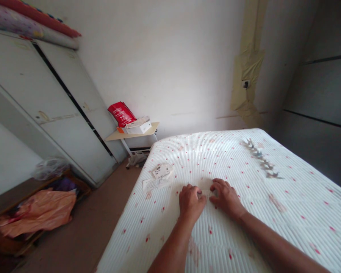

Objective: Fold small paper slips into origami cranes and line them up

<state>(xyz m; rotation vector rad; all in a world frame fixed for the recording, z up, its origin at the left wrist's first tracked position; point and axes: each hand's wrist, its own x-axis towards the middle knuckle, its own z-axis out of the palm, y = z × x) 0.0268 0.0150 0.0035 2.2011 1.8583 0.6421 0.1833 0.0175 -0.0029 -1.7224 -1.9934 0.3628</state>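
Observation:
My left hand (191, 201) and my right hand (226, 195) rest close together on a white ribbed mattress (213, 242) with small red marks. The fingers of both are curled, thumbs facing each other. Between them a small pale piece seems to be pinched, but it blends with the mattress and I cannot make out what it is. Left of my hands lies a small printed card (161, 171) beside a printed paper slip (153, 184). To the right, several small grey-white pointed shapes (260, 156) like folded paper stand in a slanting row.
A small table (133, 134) beyond the mattress holds a red bag (121, 113) and a white box (140, 127). Along the left are a tall cabinet (59, 102) and an open wooden drawer or crate with an orange plastic bag (39, 212). A wall socket (246, 84) is at the back.

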